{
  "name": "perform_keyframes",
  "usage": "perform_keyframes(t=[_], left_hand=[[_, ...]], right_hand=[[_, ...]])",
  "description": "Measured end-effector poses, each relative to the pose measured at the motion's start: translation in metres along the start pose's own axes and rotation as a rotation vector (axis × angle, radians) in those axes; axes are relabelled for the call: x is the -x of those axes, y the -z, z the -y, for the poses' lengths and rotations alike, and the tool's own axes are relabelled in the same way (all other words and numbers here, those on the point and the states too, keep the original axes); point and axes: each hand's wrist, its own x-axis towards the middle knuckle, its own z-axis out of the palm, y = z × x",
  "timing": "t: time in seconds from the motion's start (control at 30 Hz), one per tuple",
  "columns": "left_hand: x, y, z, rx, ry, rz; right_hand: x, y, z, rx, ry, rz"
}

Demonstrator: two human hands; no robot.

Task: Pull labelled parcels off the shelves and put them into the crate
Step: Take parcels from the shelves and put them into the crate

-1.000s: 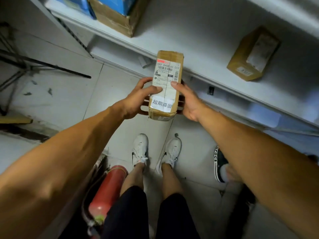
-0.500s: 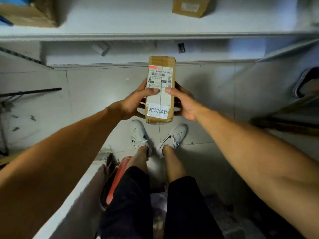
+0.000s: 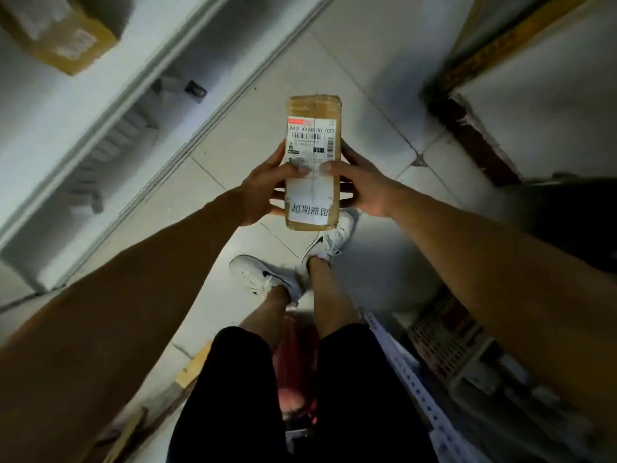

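You hold the labelled parcel (image 3: 313, 168) in both hands above the tiled floor (image 3: 364, 78), in front of your body and over your white shoes (image 3: 267, 279). Your left hand (image 3: 267, 188) grips its left edge, thumb pressed on the label; your right hand (image 3: 362, 185) grips the right edge likewise. A second cardboard parcel (image 3: 63, 38) lies on the white shelf (image 3: 43, 128) at upper left. A slatted crate (image 3: 447, 342) sits at lower right, partly hidden by your right forearm.
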Motion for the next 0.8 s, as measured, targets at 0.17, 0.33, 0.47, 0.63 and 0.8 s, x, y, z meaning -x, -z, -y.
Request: perform_keyframes(t=[0.17, 0.33, 0.47, 0.63, 0.8], left_hand=[[-0.048, -0.074, -0.027, -0.201, 0.084, 0.142], [-0.087, -0.154, -0.039, -0.419, 0.128, 0.313], [-0.108, -0.219, -0.046, -0.568, 0.179, 0.446], [-0.138, -0.285, -0.05, -0.704, 0.266, 0.566], [-0.174, -0.34, -0.061, -0.865, 0.3, 0.68]], right_hand=[[0.033, 0.079, -0.031, -0.175, 0.055, -0.096], [0.07, 0.134, -0.073, -0.402, 0.099, -0.301], [0.102, 0.169, -0.105, -0.563, 0.108, -0.415], [0.136, 0.205, -0.138, -0.781, 0.122, -0.511], [0.144, 0.23, -0.154, -0.972, 0.159, -0.628]])
